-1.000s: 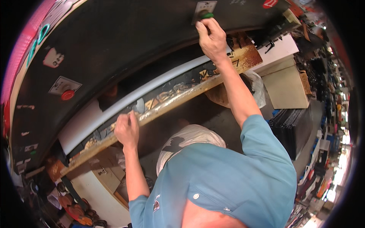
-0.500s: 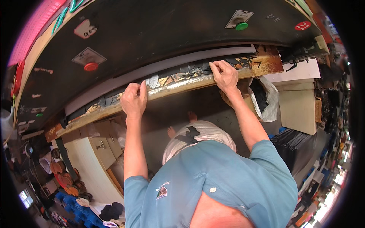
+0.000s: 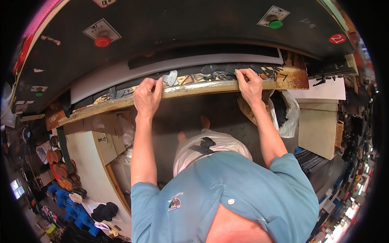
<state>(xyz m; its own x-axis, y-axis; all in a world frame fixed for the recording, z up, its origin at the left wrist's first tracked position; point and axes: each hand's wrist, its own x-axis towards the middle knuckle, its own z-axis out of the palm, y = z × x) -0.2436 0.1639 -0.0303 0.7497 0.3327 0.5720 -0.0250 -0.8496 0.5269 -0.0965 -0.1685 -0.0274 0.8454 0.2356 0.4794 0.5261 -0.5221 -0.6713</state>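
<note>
My left hand is closed, thumb against curled fingers, at the front edge of the wooden bed under a dark machine. Beside its thumb lies a light grey scrap. Farther right, my right hand pinches thumb and forefinger together right at some black scraps. Whatever either hand holds, if anything, is too small or hidden to make out. Between the hands, thin black offcuts are strewn over the bed. A pale grey strip runs along the bed behind them, with a black band at its rear.
The machine's dark front carries a red button and a green button. Below the bed on the right are a white bag with black pieces and a beige cabinet. Another cabinet stands at the left.
The view has shifted, so the machine front and buttons sit differently. Both hands stay closed at the bed's edge, slightly farther right in the picture. More of the black band shows behind the grey strip.
</note>
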